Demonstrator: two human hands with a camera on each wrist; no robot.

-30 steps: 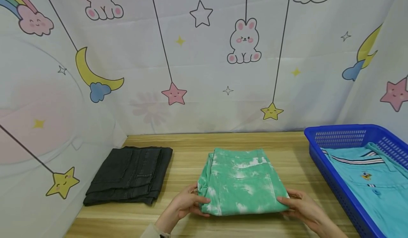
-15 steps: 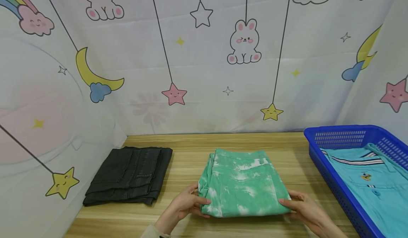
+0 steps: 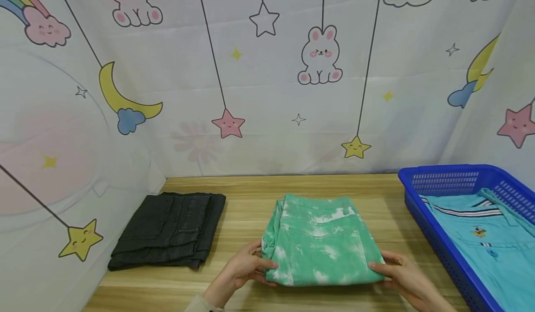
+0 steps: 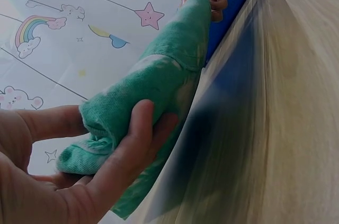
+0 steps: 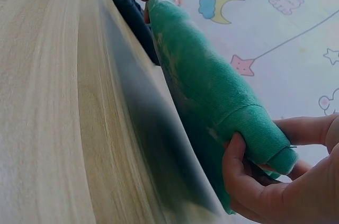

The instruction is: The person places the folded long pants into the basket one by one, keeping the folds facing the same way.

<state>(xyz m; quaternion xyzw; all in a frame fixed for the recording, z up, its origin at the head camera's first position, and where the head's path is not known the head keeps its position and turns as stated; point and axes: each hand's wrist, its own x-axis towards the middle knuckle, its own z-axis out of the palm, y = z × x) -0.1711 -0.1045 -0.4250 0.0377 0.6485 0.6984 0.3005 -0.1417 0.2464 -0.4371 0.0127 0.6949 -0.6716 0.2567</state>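
Green-and-white tie-dye trousers [image 3: 322,242], folded into a thick bundle, are held between both hands over the middle of the table. My left hand [image 3: 246,265] grips the left front corner, thumb on top and fingers beneath. At the opposite front corner my right hand [image 3: 403,272] pinches the fold in the same manner. In the left wrist view, the left hand [image 4: 100,160] holds the layered edge of the bundle. A gap with shadow shows between the cloth and the table in both wrist views. Fingers under the bundle are partly hidden.
Folded black jeans [image 3: 167,226] lie at the table's left. On the right stands a blue plastic basket [image 3: 434,251] with a light-blue garment [image 3: 480,233] in it. A patterned white curtain [image 3: 271,94] closes off the back and sides of the wooden table [image 3: 246,186].
The folded trousers and the right hand have shifted slightly to the right and toward me. Both hands keep their hold; the jeans and basket stay put.
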